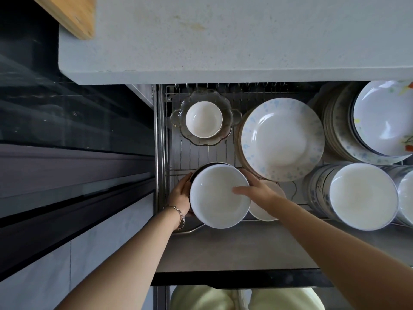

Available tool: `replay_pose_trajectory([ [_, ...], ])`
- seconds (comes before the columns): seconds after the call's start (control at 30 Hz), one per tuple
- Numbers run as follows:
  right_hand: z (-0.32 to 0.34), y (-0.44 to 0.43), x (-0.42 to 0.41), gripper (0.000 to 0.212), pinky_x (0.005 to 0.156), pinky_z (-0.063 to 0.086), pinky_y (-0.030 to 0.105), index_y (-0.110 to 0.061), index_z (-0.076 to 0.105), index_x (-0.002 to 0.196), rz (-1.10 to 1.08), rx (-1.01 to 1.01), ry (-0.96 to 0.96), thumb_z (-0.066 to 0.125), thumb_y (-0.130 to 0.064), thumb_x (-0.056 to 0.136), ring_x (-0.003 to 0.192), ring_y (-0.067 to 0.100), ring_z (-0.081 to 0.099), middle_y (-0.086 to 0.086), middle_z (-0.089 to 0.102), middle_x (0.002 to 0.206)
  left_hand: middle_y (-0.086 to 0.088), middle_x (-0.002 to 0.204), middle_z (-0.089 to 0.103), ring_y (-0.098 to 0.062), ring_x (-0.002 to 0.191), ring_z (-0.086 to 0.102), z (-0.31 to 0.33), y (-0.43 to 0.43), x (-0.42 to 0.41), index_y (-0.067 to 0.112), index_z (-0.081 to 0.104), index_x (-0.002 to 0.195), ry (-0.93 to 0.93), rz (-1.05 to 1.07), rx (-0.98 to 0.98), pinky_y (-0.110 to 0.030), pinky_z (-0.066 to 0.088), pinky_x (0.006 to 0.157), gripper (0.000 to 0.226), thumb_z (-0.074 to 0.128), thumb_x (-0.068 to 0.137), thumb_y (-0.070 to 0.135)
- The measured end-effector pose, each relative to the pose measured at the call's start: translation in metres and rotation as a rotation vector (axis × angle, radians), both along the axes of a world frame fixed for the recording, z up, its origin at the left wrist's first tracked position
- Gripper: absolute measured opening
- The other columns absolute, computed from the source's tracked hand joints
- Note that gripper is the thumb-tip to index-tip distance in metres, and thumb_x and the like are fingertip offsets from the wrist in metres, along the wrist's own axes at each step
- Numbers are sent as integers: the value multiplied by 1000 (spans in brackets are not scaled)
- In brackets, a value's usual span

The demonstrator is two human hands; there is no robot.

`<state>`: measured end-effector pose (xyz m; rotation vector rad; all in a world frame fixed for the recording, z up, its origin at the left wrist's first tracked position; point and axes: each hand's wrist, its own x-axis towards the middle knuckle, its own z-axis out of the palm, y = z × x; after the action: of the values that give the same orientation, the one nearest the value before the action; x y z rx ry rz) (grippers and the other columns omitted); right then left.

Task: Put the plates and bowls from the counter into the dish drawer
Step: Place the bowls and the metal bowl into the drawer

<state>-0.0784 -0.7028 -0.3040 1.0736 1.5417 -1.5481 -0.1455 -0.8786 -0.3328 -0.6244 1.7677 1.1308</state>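
View: an open dish drawer [234, 249] is seen from straight above, pulled out from under a grey counter [223, 41].
White bowl [220, 198]: held at 7 o'clock of the drawer, over the wire rack [201, 153]. A dark outer wall shows at its far rim.
Bowl direction: the mouth is turned up toward the camera. As it is round, no long axis can be told.
Left hand [181, 193]: pressed against the bowl's 9 o'clock side, with fingers curled round the outer wall. A chain bracelet [180, 215] is worn on the wrist.
Right hand [257, 189]: the bowl's 3 o'clock rim is pinched, with the thumb laid inside and the fingers outside.
Small white plate [268, 212]: partly hidden under the right wrist, just beside the bowl.
Glass scalloped dish [232, 117]: placed at 11 o'clock of the drawer, with a small white bowl [203, 119] resting in it.
Blue-speckled plates [282, 139]: stacked at the drawer's centre.
Flower-printed plates [384, 117]: stacked at 2 o'clock.
Blue-patterned bowls [362, 195]: stacked at 4 o'clock.
Wooden board [67, 14]: laid at 11 o'clock of the view.
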Motion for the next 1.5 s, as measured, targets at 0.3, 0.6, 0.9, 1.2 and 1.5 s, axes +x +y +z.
replay_pose_trajectory([
  [0.3,3,-5,-15,68,79,36,4,-23,27,148,121,54,20,48,-1,87,114,14,40,3,43,142,-6,89,63,-28,83,57,-10,-14,-11,31,65,99,-208,318,42,-55,48,82,16,51,92,28],
  [0.6,0,-16,-11,66,97,44,45,-31,38,140,71,109,30,39,4,84,100,27,50,7,53,112,-6,125,63,-33,118,56,-6,-19,-12,33,63,114,-322,371,133,-65,34,101,70,27,75,78],
  [0.9,-7,-35,-12,66,75,44,30,-33,36,141,97,110,49,40,-1,83,91,24,51,6,55,108,-7,130,59,-28,120,56,11,-28,-13,28,56,126,-146,279,68,-53,40,105,115,45,34,96],
  [1.2,-15,-43,-17,58,91,42,32,-34,28,145,88,82,-13,41,-14,92,107,26,52,7,49,136,-12,99,51,-21,97,47,17,-6,-14,10,54,96,272,-97,-128,-24,38,74,39,21,101,30],
  [1.5,-21,-42,-19,47,86,43,30,-31,39,139,-126,85,4,48,-23,94,98,21,51,-1,50,111,-9,67,50,-20,59,45,1,-3,-33,11,46,61,-17,-40,-173,-24,31,53,44,28,99,24],
])
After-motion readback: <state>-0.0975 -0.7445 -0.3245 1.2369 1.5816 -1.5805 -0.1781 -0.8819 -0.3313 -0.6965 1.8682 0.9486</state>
